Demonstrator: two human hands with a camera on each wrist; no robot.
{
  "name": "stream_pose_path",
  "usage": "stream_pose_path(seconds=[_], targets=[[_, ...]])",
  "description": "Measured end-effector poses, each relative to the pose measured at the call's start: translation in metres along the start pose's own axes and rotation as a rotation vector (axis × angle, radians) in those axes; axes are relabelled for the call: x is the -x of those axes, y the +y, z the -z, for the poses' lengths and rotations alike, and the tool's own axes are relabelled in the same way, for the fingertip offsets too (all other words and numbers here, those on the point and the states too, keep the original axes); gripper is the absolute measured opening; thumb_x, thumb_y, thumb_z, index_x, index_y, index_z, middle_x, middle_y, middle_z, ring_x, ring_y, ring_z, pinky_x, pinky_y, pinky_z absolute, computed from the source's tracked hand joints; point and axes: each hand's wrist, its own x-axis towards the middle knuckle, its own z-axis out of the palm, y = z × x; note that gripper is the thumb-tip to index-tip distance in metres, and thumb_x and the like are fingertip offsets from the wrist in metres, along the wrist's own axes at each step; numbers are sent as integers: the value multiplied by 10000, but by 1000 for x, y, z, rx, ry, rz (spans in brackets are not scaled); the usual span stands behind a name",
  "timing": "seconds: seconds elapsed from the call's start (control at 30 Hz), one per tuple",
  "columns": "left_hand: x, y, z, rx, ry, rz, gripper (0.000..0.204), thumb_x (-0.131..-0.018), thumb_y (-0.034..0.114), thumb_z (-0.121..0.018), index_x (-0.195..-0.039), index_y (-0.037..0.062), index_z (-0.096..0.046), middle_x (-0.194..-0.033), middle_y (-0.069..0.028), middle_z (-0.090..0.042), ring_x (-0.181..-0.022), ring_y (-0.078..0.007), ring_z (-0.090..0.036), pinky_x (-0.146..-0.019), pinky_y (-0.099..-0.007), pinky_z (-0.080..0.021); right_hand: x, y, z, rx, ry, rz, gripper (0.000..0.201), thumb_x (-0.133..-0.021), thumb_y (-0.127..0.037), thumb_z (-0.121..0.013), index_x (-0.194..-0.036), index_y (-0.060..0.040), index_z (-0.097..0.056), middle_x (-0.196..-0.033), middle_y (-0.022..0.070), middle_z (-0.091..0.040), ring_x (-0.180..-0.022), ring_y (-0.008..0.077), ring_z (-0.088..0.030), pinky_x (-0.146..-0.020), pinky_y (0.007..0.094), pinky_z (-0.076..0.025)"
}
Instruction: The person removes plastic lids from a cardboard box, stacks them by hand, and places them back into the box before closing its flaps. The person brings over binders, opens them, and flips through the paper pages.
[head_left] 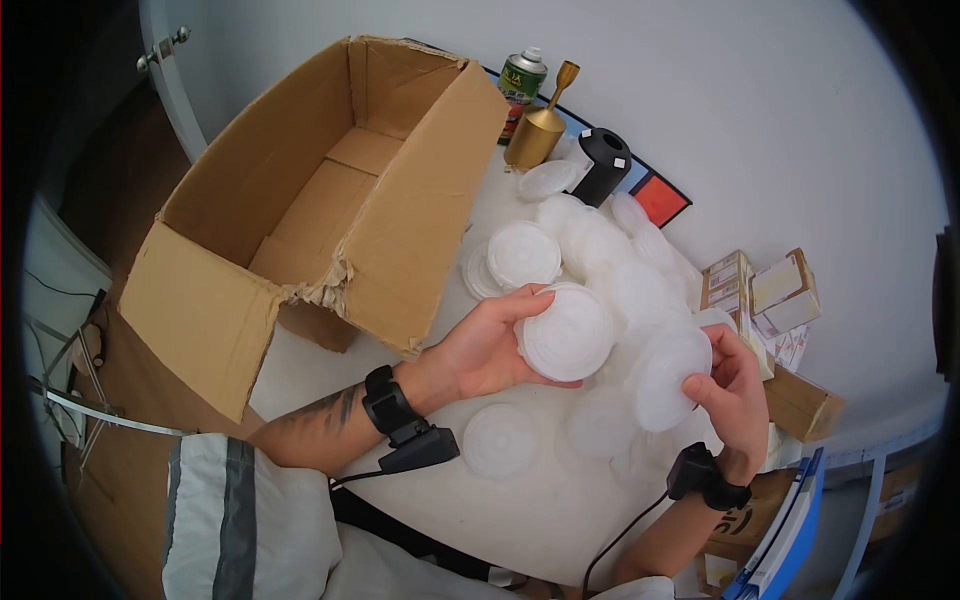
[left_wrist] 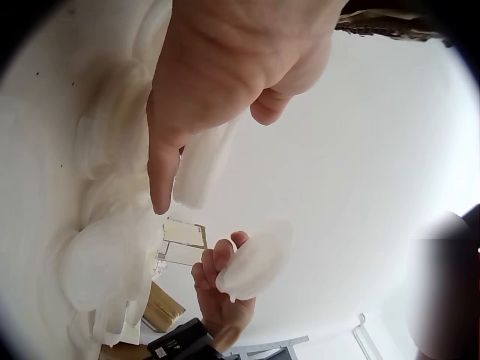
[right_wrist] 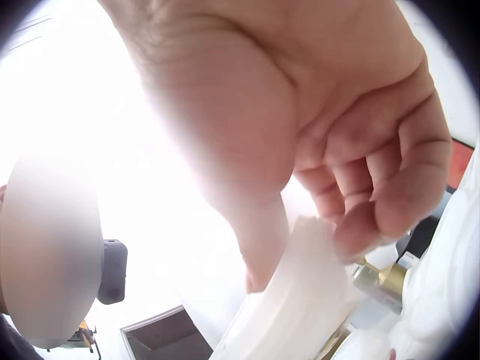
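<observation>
My left hand (head_left: pixel 490 345) grips a short stack of round, translucent white plastic lids (head_left: pixel 568 332), thumb over the near rim and fingers beneath. To its right, my right hand (head_left: pixel 735 390) pinches more of the white lids (head_left: pixel 672 378) between thumb and fingers, tilted up on edge. Seen from the right wrist, these lids (right_wrist: pixel 300 292) form a thick bundle under the thumb. A long heap of similar lids (head_left: pixel 600 235) lies on the white table (head_left: pixel 450 480) behind both hands. One lid (head_left: pixel 502 440) lies flat by the left wrist, and another small pile (head_left: pixel 523 254) sits beyond the left hand.
A large open cardboard box (head_left: pixel 400 230) stands at the left, its torn flap toward me. Behind the heap are a spray can (head_left: pixel 522 85), a gold bottle-shaped object (head_left: pixel 537 135) and a black cylinder (head_left: pixel 602 165). Small cartons (head_left: pixel 785 292) and blue folders (head_left: pixel 785 530) are on the right.
</observation>
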Motion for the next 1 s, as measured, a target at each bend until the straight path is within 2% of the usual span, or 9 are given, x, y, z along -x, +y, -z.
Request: stream_pose_path(seconds=[0.03,0.1,0.2,0.43,0.5,0.57,0.77,0.9,1.0], targets=[[0,-2,0,4,1,-3,482,-1102,373,-433,-1498,101,-402,-1538,-132,-454,-1417,-344,-477,-1139,-639,-408,-5,-1,-3,64,9,-42,468,-871,-73,-777,-1249,-2,-508,-1037,71,-736,-799,61,-647,-608,202,-471],[2,-4,0,46,-158,104,575,-1101,470,-369,-1558,122,-354,-1590,-130,-397,-1456,-345,-422,-1163,-659,-360,-17,1,-35,121,65,-112,483,-869,-100,-800,-1230,-15,-491,-885,24,-679,-754,53,-614,-603,200,-457],[7,-7,-6,153,-159,103,616,-1093,524,-348,-1579,145,-343,-1599,-122,-394,-1455,-323,-424,-1162,-637,-365,-30,18,-64,311,137,-127,502,-861,-141,-827,-1205,-5,-486,-796,16,-589,-698,82,-580,-604,223,-462],[5,-9,-1,66,-192,43,628,-1077,560,-376,-1556,153,-385,-1563,-91,-450,-1430,-292,-453,-1146,-599,-387,-26,25,-89,534,240,279,451,-856,-138,-819,-1171,-3,-526,-1118,129,-628,-951,221,-643,-753,338,-567],[5,-11,-2,66,-217,35,587,-1066,560,-419,-1498,164,-445,-1489,-63,-505,-1345,-211,-514,-1093,-490,-443,-24,25,-95,578,207,337,436,-853,-128,-816,-1165,-9,-536,-1199,144,-632,-1015,244,-646,-795,359,-574],[7,-10,-5,72,-212,17,580,-1065,557,-426,-1489,163,-456,-1470,-57,-518,-1335,-205,-521,-1088,-477,-449,-22,27,-104,462,353,407,414,-840,-107,-815,-1148,-21,-552,-1298,174,-625,-1068,283,-652,-827,379,-565],[9,-7,-8,56,-219,-48,557,-1066,556,-434,-1452,159,-488,-1396,-35,-563,-1296,-195,-543,-1085,-443,-459,-19,17,-102,763,92,649,577,-721,-149,-901,-1137,-52,-514,-1422,256,-514,-1155,369,-602,-865,399,-540],[24,-3,-33,-24,-133,-39,587,-1066,587,-417,-1448,146,-484,-1387,-39,-562,-1286,-195,-545,-1063,-428,-471,-15,11,-114,815,162,626,670,-647,-169,-938,-1105,-76,-459,-1434,265,-450,-1172,403,-570,-914,440,-517],[41,-1,-49,-236,-134,-48,617,-1069,605,-400,-1460,133,-469,-1395,-49,-553,-1293,-204,-542,-1040,-428,-480,-8,11,-112,749,206,625,666,-604,-206,-927,-1011,-81,-414,-1383,215,-476,-1228,334,-531,-1012,452,-448]])
